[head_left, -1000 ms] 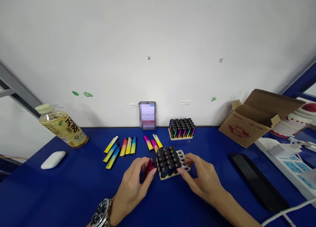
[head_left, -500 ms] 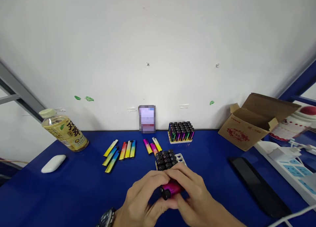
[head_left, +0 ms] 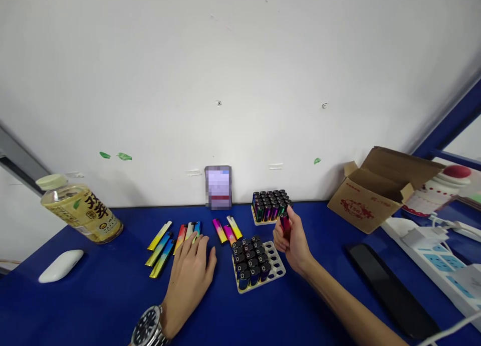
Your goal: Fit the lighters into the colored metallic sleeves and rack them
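Right hand (head_left: 292, 240) clamped on dark red lighter (head_left: 285, 226), just beside partly filled white tray (head_left: 269, 279). Left hand (head_left: 190, 273) apart from it, palm down, fingers loosely spread at row of lighters (head_left: 181, 233); contact unclear.

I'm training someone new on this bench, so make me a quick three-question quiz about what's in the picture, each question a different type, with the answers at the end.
1. Which hand is gripping a dark red lighter?
2. True or false: the nearer white tray is only partly filled.
3. Fill in the blank: the wrist of the left hand wears a ____.

Key: 1. The right hand. 2. True; the side of the tray closest to that hand is unfilled. 3. Watch.
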Tool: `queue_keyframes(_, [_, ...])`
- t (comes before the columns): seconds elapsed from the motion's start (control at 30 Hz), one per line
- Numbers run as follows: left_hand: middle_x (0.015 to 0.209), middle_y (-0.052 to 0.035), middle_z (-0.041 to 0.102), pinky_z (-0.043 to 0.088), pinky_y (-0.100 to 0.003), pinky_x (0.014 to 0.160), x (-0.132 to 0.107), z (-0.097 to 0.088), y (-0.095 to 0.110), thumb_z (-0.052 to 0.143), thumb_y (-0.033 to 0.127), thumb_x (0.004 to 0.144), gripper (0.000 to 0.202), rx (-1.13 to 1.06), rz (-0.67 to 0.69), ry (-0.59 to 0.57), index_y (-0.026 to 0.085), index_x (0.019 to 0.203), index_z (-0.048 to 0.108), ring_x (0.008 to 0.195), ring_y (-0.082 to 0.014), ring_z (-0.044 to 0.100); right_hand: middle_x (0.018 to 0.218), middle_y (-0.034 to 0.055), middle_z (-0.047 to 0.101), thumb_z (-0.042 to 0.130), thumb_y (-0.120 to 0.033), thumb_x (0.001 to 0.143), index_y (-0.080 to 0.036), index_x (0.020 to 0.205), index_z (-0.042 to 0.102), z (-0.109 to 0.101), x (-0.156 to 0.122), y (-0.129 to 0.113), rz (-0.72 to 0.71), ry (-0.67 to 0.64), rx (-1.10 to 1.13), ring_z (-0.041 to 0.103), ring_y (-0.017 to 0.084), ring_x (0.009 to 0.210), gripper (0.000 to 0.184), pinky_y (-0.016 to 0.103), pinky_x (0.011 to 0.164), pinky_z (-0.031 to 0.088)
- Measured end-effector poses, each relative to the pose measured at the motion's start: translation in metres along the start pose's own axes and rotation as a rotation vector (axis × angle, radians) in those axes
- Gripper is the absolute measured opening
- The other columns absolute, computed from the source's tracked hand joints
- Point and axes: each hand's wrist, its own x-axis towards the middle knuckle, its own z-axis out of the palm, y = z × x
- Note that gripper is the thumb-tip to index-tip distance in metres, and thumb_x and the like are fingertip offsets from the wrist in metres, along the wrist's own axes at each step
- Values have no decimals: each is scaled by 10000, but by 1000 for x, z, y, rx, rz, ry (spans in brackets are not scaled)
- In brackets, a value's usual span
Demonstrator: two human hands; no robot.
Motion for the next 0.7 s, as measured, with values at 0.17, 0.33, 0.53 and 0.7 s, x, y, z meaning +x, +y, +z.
queue_keyframes(0.17, [1213,-258,575,472,-535,914,-8,4,4,421,280,905,308,89,8,1,83,1107,546,1183,-376,520,277,-84,188,417,-558,809,-211,357,324,0,1,5,31,90,93,124,38,271,578,183,307,121])
queue_keyframes(0.33, [1068,-190,658,470,-487,930,-6,1,8,402,233,921,265,9,87,17,91,1093,545,1046,-295,611,276,-71,192,367,-405,835,-204,333,308,1,0,7,41,210,104,125,37,265,544,182,309,128])
queue_keyframes(0.53, [974,-123,679,478,-444,901,-5,-5,15,396,219,930,240,-43,162,8,112,1078,552,948,-250,629,281,-73,187,336,-509,868,-212,359,302,0,0,11,51,175,88,123,42,267,590,185,298,129])
queue_keyframes(0.7, [969,-125,672,488,-427,851,-5,-5,14,403,220,927,233,-44,163,1,109,1065,555,937,-258,622,323,-83,286,397,-708,799,-206,505,417,-9,4,18,-67,12,32,222,56,289,582,191,324,224])
